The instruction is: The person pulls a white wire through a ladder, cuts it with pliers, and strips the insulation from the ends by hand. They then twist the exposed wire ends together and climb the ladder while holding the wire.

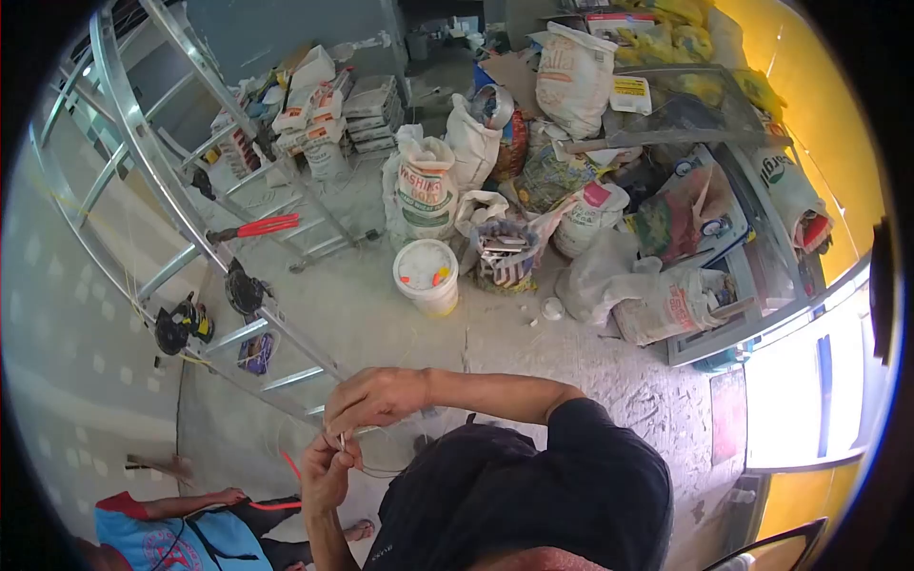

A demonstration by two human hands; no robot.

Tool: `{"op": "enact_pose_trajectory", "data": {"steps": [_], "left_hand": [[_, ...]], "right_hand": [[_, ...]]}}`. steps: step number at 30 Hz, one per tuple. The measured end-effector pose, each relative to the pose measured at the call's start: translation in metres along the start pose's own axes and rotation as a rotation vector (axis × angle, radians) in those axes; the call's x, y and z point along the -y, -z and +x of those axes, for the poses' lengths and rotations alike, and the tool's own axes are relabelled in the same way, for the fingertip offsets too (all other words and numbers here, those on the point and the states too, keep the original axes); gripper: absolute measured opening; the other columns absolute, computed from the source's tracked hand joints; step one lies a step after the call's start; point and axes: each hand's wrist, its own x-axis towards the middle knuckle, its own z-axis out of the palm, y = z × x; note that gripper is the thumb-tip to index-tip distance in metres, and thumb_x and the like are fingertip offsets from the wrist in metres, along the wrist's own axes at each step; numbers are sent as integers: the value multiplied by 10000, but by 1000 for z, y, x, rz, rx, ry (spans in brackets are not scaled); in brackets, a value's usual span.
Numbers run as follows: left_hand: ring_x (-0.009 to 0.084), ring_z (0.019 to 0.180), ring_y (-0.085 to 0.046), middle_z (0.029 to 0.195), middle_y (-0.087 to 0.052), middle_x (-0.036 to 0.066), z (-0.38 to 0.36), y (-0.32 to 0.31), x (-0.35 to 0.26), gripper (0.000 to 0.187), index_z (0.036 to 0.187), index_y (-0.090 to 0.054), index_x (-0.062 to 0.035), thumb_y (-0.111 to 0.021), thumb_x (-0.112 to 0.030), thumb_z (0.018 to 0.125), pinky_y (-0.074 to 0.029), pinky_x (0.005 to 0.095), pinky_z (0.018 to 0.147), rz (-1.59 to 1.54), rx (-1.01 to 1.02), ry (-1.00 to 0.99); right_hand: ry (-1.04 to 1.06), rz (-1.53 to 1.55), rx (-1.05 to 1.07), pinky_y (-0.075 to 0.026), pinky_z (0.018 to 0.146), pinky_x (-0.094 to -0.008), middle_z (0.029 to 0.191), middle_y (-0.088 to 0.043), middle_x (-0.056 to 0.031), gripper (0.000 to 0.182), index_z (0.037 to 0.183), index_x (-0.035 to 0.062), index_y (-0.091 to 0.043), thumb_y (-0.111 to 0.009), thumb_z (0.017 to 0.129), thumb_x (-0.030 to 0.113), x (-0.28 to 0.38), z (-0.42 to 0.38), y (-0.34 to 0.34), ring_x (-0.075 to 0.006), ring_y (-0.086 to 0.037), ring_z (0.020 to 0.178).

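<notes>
Above the dusty grey floor [505, 347], near a metal ladder [152, 171], the left hand [328, 471] and the right hand [376, 397] meet at a thin wire [344, 441], each grip narrow and pinched on it, a slack loop beside them. Farther out stand a white bucket [427, 283] and stuffed sacks [427, 195], piled toward the yellow wall [843, 124]. Red-handled cutters [269, 226] hang on the ladder; a person [195, 541] in blue is at the left hand's side.
</notes>
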Motion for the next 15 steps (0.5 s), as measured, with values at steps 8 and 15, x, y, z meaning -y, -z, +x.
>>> {"op": "enact_pose_trajectory", "data": {"steps": [8, 15], "left_hand": [[142, 691, -556, 805, -616, 65, 1, 9, 6, 373, 957, -627, 0, -778, -325, 856, -416, 266, 639, -51, 103, 92], [113, 773, -602, 812, -638, 3, 6, 11, 6, 105, 913, -634, -31, -651, -135, 919, -468, 274, 691, 287, 39, 192]], "right_hand": [[-27, 55, -28, -539, 792, -378, 1034, -674, -100, 177, 1063, 32, -673, -644, 890, 21, 10, -1, 2, -286, -667, 936], [-31, 35, 67, -502, 911, -449, 1092, -672, -130, 227, 1063, 35, -668, -520, 1013, 199, 4, -19, 10, -337, -635, 1036]]}}
